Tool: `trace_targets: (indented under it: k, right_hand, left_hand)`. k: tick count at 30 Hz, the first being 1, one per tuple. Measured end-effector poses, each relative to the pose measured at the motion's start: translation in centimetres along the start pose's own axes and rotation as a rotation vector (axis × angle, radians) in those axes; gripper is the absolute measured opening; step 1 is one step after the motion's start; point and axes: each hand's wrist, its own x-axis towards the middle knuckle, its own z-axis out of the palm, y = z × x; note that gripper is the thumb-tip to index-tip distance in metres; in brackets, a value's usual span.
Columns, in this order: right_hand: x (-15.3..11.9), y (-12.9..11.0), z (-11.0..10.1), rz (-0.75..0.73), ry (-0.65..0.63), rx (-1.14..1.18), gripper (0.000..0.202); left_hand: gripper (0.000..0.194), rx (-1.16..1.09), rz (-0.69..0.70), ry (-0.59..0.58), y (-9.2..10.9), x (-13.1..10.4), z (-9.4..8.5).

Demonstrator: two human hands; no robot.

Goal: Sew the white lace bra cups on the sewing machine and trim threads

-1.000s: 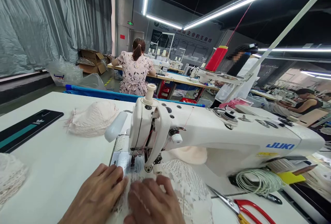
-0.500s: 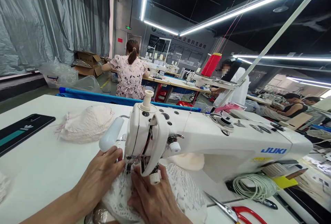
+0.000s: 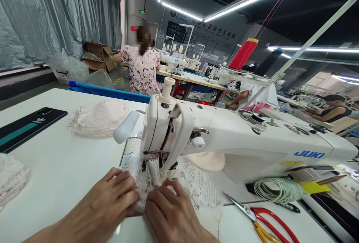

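Observation:
White lace fabric [image 3: 200, 185] lies under the needle area of a white sewing machine [image 3: 232, 149] and spreads out to its right. My left hand [image 3: 112, 194] is closed on the lace's near left edge, fingers curled with the tips hidden. Close beside it, my right hand [image 3: 171, 207] has bent fingers closed on the lace in front of the presser foot. Its fingertips are partly out of sight under the hand. A pale padded cup [image 3: 207, 160] shows behind the lace, beneath the machine arm.
Red-handled scissors [image 3: 252, 215] and a coil of pale cord [image 3: 277, 190] lie right of the machine. Gathered cream fabric [image 3: 99, 119], a dark phone [image 3: 33, 125] and more lace [image 3: 11, 177] rest on the left. A red thread cone [image 3: 243, 54] stands behind. Other people sit farther off.
Both hands have drawn back from the needle toward me, the left one most. More lace shows before the presser foot. The camera view has shifted slightly.

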Motion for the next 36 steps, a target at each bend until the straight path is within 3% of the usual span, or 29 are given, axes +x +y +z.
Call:
trace_targets:
  k: [2,8,14,19,27,36]
  right_hand:
    - [0.3,0.1,-0.3,0.043,-0.014,0.034,0.036]
    - [0.4,0.2,-0.1,0.076,0.015,0.045,0.042]
    - [0.5,0.4,-0.2,0.13,-0.024,0.011,0.023]
    - [0.8,0.2,0.4,0.19,-0.022,-0.004,0.016]
    - [-0.1,0.1,0.4,0.275,-0.095,0.069,0.039]
    - [-0.1,0.1,-0.2,0.126,0.001,0.022,0.02]
  left_hand:
    - [0.032,-0.032,0.008,0.027,-0.4,-0.3,0.4]
    - [0.028,-0.085,-0.095,0.007,-0.6,-0.2,0.6]
    - [0.019,0.014,-0.078,0.1,-0.4,0.3,0.8]
    - [0.033,0.043,-0.128,0.067,-0.5,0.7,0.6]
    - [0.025,0.142,-0.008,0.043,-0.1,1.2,0.2]
    - [0.031,0.145,0.14,0.19,-0.7,0.0,0.4]
